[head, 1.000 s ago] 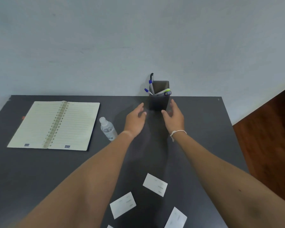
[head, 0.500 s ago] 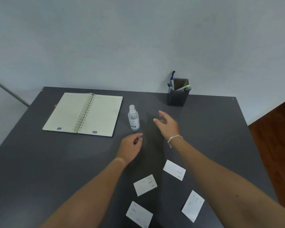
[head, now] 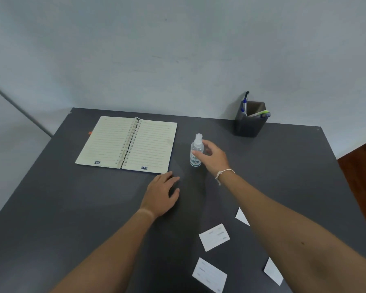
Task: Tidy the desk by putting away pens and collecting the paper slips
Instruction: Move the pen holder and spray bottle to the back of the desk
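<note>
A dark pen holder (head: 249,126) stands at the desk's back right against the wall, with blue pens (head: 244,105) and a green highlighter (head: 260,113) in it. Several white paper slips lie near the front right: one (head: 214,237) in the middle, one (head: 209,274) below it, and two partly hidden by my right forearm (head: 242,217) (head: 273,271). My right hand (head: 215,156) reaches to the small clear spray bottle (head: 195,148), thumb across its front and fingers spread at its right side. My left hand (head: 161,191) lies with relaxed fingers on the dark desk (head: 72,208), holding nothing.
An open spiral notebook (head: 127,142) lies at the back left, its near right corner just beyond my left fingertips. The wall runs right behind the desk. A wooden floor (head: 361,166) shows past the desk's right edge.
Both hands have drawn back from the pen holder. My right hand has swung left to the spray bottle, and my left hand has come down near the notebook's corner. The view has shifted left.
</note>
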`<state>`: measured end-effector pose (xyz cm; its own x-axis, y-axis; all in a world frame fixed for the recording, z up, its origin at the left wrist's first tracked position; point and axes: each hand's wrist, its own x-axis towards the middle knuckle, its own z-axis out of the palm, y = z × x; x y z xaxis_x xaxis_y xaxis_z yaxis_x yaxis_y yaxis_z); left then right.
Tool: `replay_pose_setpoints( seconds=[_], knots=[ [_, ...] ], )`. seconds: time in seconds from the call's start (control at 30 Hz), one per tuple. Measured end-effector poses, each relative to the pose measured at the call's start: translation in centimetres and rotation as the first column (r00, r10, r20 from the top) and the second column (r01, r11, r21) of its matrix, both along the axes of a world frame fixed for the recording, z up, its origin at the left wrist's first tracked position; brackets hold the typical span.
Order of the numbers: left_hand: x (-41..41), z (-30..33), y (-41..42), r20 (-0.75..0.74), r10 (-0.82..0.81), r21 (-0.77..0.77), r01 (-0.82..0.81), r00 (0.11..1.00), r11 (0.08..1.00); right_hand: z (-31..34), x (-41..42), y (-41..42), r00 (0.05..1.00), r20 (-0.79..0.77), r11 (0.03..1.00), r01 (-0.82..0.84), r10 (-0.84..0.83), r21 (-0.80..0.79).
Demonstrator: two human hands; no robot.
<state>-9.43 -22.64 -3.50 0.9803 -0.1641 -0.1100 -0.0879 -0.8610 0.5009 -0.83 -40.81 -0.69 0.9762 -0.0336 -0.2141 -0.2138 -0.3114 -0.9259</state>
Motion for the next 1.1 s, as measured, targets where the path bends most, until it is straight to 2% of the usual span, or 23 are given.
replay_pose_setpoints(
  seconds=[0.17, 0.37, 0.73, 1.1],
  knots=[
    [0.2, -0.5, 0.2, 0.050, -0.140, 0.039, 0.138, 0.989, 0.990, -0.1, 0.0, 0.5, 0.999, 0.020, 0.999, 0.036, -0.037, 0.039],
    [1.9, -0.4, -1.1, 0.083, -0.224, 0.024, 0.222, 0.971, 0.975, 0.7, 0.2, -1.3, 0.989, 0.011, 0.984, 0.146, -0.148, 0.107],
    [5.3, -0.1, -8.4, 0.071, -0.330, 0.016, 0.330, 0.941, 0.944, 4.7, 1.1, -12.2, 0.944, 0.015, 0.931, 0.322, -0.329, 0.169],
    [6.6, -0.2, -15.9, 0.070, -0.342, 0.028, 0.341, 0.937, 0.940, 4.5, 2.2, -21.1, 0.943, -0.010, 0.932, 0.331, -0.333, 0.149]
  ],
)
